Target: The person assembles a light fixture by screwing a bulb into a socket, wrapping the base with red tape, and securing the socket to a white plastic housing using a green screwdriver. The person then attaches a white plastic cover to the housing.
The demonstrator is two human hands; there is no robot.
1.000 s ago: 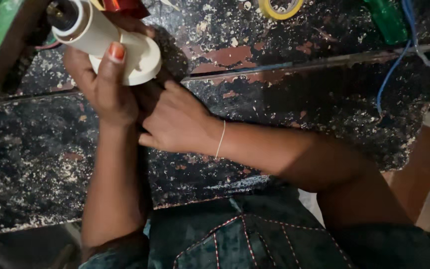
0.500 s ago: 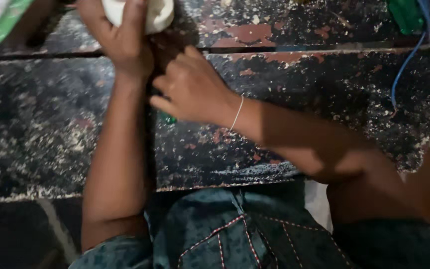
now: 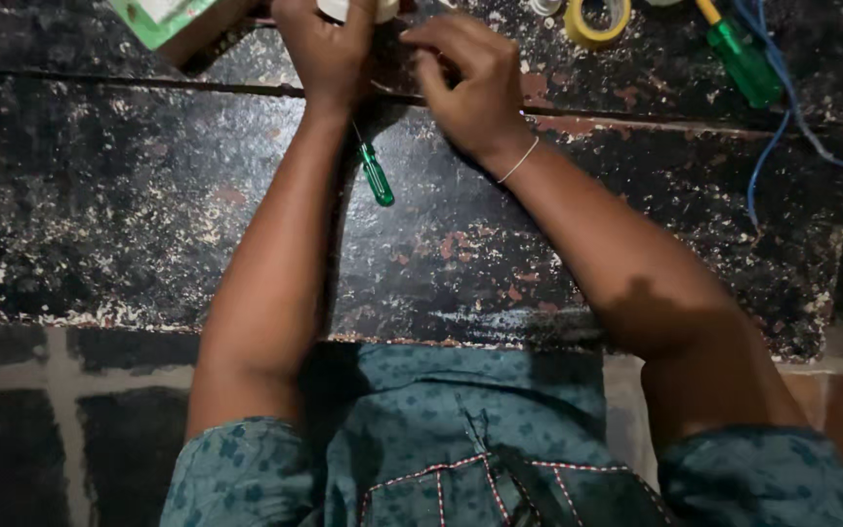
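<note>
My left hand (image 3: 329, 49) grips a white cylindrical plastic part (image 3: 358, 8) at the top edge of the view, where most of the part is cut off. My right hand (image 3: 470, 88) sits just to its right with fingers curled and fingertips close to the white part. Whether they pinch anything is hidden. A thin bracelet circles the right wrist. A small green-handled screwdriver (image 3: 376, 174) lies on the worn black table (image 3: 148, 195) beside my left wrist, touched by neither hand.
A yellow tape roll (image 3: 597, 20), a larger green screwdriver (image 3: 739, 54) and a blue wire (image 3: 782, 127) lie at the far right. A green box (image 3: 163, 20) sits at the far left. The table's near edge is against my lap.
Both hands have moved away from me toward the far side of the table. The white part has slid mostly out of view. The small green screwdriver now lies in plain sight.
</note>
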